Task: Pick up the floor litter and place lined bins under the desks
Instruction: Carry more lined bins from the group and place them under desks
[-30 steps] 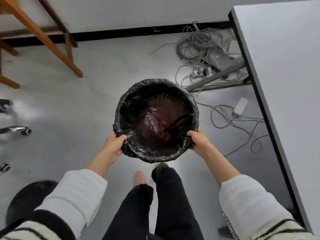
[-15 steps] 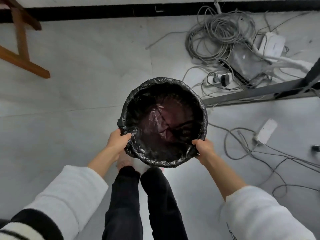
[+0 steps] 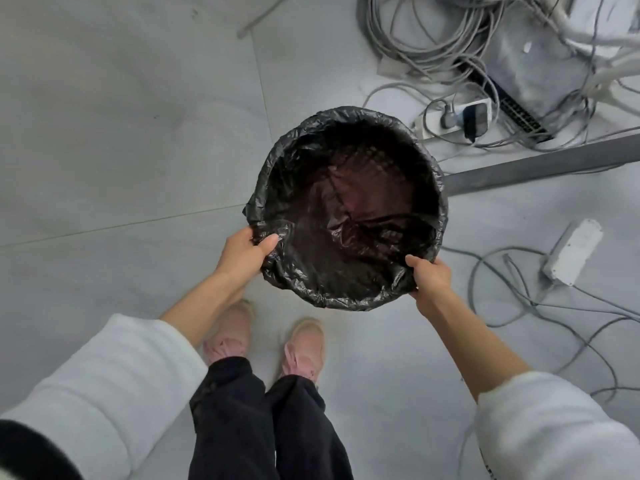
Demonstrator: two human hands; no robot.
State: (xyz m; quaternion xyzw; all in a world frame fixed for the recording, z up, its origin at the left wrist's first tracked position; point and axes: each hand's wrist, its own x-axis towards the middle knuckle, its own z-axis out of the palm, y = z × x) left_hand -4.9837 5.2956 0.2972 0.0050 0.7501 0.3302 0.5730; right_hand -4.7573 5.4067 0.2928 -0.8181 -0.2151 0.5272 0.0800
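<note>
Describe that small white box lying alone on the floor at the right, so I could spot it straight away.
Start at the bin with the black liner, which both hands hold. Look right, past its rim, to the grey floor below the desk bar. The white box lies there among loose cables, apart from the power strip, and nothing is plugged into it.

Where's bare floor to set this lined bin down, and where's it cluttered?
Bare floor lies left of the lined bin, and in front of the shoes. It is crowded to the right: cable tangle, power strip, desk frame bar, white adapter. Both the left hand and the right hand grip the rim.
</note>
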